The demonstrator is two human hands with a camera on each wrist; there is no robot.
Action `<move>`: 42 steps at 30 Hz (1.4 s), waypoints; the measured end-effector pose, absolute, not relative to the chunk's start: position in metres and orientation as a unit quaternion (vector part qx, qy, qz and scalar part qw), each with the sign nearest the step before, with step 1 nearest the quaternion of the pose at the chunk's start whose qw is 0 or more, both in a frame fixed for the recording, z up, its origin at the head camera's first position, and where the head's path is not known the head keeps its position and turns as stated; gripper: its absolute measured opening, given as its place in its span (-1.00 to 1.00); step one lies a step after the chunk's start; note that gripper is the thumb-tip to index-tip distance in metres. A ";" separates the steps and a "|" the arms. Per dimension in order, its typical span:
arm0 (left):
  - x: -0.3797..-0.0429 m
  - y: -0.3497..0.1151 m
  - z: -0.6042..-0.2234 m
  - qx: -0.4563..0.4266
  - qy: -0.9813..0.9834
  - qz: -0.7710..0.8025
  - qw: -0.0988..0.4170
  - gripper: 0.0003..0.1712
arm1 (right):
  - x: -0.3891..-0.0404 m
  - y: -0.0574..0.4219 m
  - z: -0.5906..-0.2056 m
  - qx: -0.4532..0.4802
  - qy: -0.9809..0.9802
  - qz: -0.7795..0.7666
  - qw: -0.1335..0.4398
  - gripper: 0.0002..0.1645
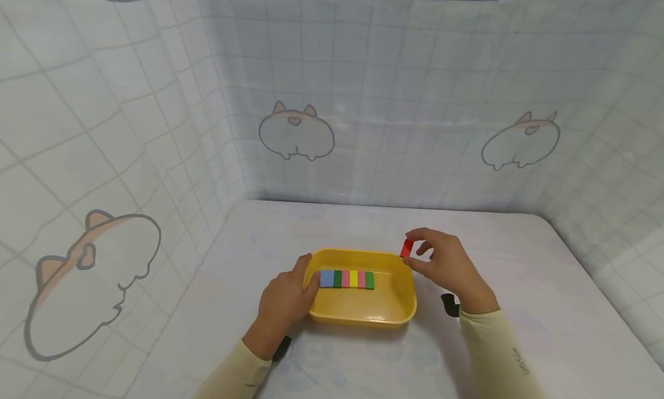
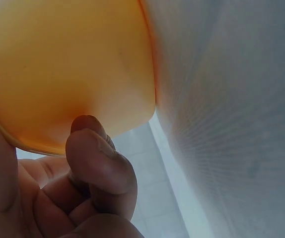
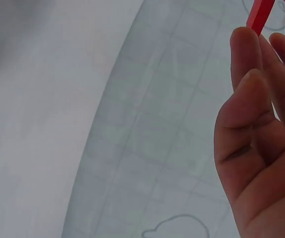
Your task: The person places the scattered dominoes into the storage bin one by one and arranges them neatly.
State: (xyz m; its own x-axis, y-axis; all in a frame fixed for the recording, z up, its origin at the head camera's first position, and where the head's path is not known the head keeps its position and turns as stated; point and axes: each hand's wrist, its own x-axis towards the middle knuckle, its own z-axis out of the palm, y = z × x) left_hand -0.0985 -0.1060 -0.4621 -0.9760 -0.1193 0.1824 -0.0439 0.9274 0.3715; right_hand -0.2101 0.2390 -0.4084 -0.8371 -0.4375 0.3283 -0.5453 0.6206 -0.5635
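My left hand (image 1: 286, 295) grips the left side of a yellow plastic tray (image 1: 358, 317), its thumb over the rim beside the blue end of a row. In the left wrist view its fingers curl against the tray's outer wall (image 2: 83, 64). Inside the tray, a row of several small coloured blocks (image 1: 354, 279) stands side by side in blue, green, pink and yellow. Above the tray's back right corner, my right hand (image 1: 448, 263) pinches a thin red rectangular block (image 1: 407, 248) between thumb and fingertips. Part of that red block (image 3: 260, 15) shows at the right wrist view's top edge.
The tray stands on a white-covered table (image 1: 519, 260). White grid-patterned cloth (image 1: 394, 99) with cartoon dog drawings hangs behind the table and along both sides. A dark strap (image 1: 450, 305) shows by the right wrist, another (image 1: 282, 349) by the left.
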 end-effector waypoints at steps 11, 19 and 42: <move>-0.098 -0.110 -0.464 0.031 -0.975 -0.189 0.113 -0.34 | -0.210 0.205 -0.404 0.300 -0.875 0.360 0.121 -0.50; -0.099 -0.107 -0.467 0.030 -0.976 -0.187 0.109 -0.34 | -0.212 0.190 -0.406 0.324 -0.864 0.360 0.134 -0.56; -0.100 -0.108 -0.462 0.031 -0.977 -0.180 0.113 -0.35 | -0.206 0.166 -0.400 0.384 -0.819 0.394 0.163 -0.53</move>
